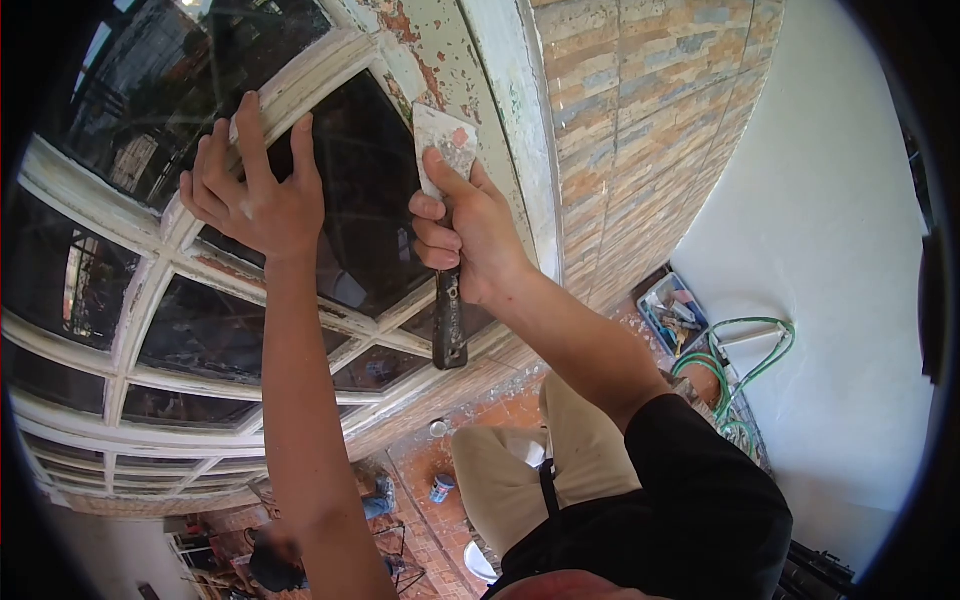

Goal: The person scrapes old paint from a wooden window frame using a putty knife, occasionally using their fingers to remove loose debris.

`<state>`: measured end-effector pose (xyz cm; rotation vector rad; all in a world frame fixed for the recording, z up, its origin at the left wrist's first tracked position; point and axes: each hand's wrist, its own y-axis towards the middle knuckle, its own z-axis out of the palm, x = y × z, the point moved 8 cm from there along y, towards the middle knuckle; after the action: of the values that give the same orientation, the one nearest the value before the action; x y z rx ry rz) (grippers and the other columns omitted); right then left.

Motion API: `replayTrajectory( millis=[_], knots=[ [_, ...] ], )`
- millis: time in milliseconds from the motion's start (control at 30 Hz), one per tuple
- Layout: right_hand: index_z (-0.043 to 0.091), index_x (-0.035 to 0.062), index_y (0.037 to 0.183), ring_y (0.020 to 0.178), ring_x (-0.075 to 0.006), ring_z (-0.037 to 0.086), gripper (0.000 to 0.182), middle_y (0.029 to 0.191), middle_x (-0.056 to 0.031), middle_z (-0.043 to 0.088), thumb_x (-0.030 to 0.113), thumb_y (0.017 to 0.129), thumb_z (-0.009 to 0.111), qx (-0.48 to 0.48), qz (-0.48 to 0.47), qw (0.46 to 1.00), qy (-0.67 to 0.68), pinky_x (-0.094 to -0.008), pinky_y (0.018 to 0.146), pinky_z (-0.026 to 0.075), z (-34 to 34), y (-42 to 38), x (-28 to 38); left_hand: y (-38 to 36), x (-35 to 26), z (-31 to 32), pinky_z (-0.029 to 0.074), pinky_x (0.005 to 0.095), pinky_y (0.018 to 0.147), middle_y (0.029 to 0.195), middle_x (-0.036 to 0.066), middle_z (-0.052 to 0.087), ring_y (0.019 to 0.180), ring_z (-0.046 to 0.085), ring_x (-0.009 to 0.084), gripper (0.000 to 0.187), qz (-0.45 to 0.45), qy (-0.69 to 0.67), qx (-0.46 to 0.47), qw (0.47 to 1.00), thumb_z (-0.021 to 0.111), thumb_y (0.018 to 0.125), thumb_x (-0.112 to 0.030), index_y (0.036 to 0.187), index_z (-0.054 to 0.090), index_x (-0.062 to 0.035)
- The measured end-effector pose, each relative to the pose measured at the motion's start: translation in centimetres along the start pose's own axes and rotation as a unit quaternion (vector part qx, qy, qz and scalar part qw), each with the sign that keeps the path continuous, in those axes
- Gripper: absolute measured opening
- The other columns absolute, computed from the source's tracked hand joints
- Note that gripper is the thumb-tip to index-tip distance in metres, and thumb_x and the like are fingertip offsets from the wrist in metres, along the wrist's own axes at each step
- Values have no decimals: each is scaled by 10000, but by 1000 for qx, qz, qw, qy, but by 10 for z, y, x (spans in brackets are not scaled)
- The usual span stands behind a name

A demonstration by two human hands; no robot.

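Scraper [446, 150] upright in the right hand [480, 235] — I see fingers wrapped round it; the left hand [262, 200] spreads across the window frame [150, 243].

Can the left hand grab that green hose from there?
Probably not. The left hand is up at the window frame, fingers spread, while the green hose lies low down, well over on the other side, past the right arm.

free room between left hand [265, 205] and scraper [440, 135], window bars [320, 75] alongside
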<state>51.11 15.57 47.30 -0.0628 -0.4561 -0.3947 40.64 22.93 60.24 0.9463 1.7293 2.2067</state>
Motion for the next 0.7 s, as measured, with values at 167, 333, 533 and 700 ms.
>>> replayTrajectory(
  millis=[167, 333, 533, 700],
  knots=[
    [410, 229, 1036, 399, -46, 280, 146, 689, 31, 428, 314, 1009, 526, -22, -8, 988, 150, -191, 337, 218, 17, -1, -14, 0, -1, 0, 354, 465, 993, 1108, 17, 545, 1077, 533, 207, 456, 5, -3, -3, 1000, 654, 855, -564, 1189, 682, -255],
    [407, 205, 984, 404, -55, 279, 182, 647, 32, 420, 354, 1013, 507, -2, -4, 974, 225, -201, 349, 227, 22, 10, -29, 0, 0, -1, 357, 466, 973, 1125, 20, 563, 1116, 492, 193, 465, -1, -9, 4, 1000, 697, 832, -534, 1197, 673, -246],
    [389, 243, 1090, 420, -39, 299, 181, 684, 34, 431, 338, 1009, 520, 62, 6, 948, 311, -200, 362, 237, 33, 14, -34, 0, 0, -1, 352, 466, 974, 1118, 24, 571, 1105, 503, 193, 463, -7, -16, -8, 1000, 691, 836, -538, 1199, 671, -251],
    [391, 251, 1098, 403, -40, 287, 187, 681, 30, 429, 312, 1001, 540, 70, 20, 949, 307, -200, 336, 227, 13, 11, -30, 0, 0, -1, 363, 450, 992, 1085, 5, 572, 1061, 556, 197, 452, -8, 5, -19, 1000, 651, 838, -595, 1160, 699, -282]
  ],
)
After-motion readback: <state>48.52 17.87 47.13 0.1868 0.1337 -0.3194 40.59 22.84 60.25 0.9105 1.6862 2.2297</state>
